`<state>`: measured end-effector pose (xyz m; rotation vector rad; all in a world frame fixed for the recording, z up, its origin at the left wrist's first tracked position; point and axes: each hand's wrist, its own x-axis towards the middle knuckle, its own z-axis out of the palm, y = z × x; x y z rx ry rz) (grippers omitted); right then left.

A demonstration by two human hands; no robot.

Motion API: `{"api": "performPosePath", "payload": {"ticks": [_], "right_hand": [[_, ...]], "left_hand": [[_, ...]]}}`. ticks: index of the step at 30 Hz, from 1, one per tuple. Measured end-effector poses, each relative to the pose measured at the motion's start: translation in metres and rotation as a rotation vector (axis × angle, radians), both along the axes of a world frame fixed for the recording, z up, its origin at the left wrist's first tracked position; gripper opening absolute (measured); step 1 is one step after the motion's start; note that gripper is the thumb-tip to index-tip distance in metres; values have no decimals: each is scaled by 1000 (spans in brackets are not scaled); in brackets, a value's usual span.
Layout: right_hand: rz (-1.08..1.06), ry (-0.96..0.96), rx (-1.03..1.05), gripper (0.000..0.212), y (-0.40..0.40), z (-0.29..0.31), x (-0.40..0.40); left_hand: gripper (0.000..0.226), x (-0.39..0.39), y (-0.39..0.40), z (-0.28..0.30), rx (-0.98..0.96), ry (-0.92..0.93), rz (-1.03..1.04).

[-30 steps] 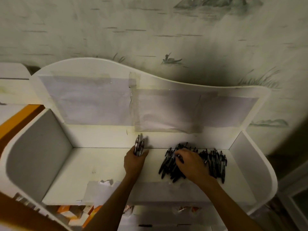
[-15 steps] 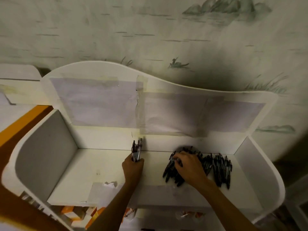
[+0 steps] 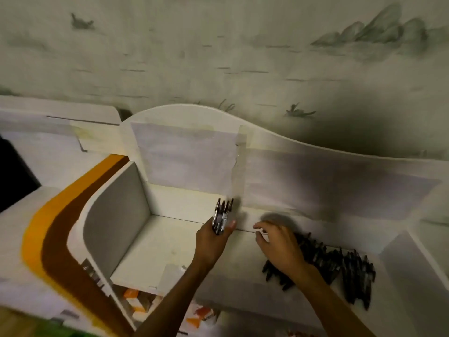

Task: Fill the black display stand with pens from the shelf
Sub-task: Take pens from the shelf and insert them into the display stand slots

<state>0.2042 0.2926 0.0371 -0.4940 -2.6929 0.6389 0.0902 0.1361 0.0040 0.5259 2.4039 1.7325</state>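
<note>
Several black pens make up the bundle (image 3: 222, 216) in my left hand (image 3: 211, 242); my fingers and thumb are curled round the lower half of the bundle, which stands nearly upright, tips toward twelve o'clock, above the white shelf (image 3: 155, 242) near its back panel. The exact number is blurred; about four or five barrels show.

My right hand (image 3: 279, 244) hovers at three o'clock of the left, well clear of it. Its fingers (image 3: 261, 227) are loosely bent and pointed toward nine o'clock. A small pale shape sits at the fingertips, but motion blur prevents me telling whether it is held.

Loose pens lie in a pile (image 3: 340, 268) on the shelf floor, at four o'clock of my right hand, partly hidden beneath the wrist and spreading toward the shelf's right wall.

Sheets of paper (image 3: 184, 161) are taped across the curved back panel. A torn white scrap (image 3: 173, 271) rests on the shelf's front edge at six o'clock of my left hand. Orange and white packets (image 3: 136, 300) show on the level below. The black display stand does not appear in this view.
</note>
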Motion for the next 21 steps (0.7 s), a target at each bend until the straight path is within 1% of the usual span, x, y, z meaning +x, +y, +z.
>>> {"api": "performPosePath", "payload": {"ticks": [2, 6, 8, 10, 13, 15, 19, 21], "right_hand": [[49, 33, 3, 23, -15, 15, -18], [150, 98, 32, 26, -50, 42, -53], [186, 125, 62, 25, -70, 57, -69], [211, 159, 82, 24, -90, 72, -82], [249, 199, 65, 24, -128, 94, -101], [265, 228, 63, 23, -157, 107, -114], [286, 280, 44, 24, -229, 126, -134], [308, 288, 60, 23, -272, 133, -141]], "left_hand": [[35, -4, -19, 23, 42, -44, -3], [34, -14, -59, 65, 190, -214, -37], [32, -19, -82, 86, 258, -251, -71], [26, -21, -106, 107, 288, -245, -78], [21, -28, -150, 132, 311, -171, -58], [21, -34, -185, 145, 333, -132, -40], [27, -47, -266, 158, 434, -88, -77], [26, -56, -311, 160, 437, -62, -67]]}}
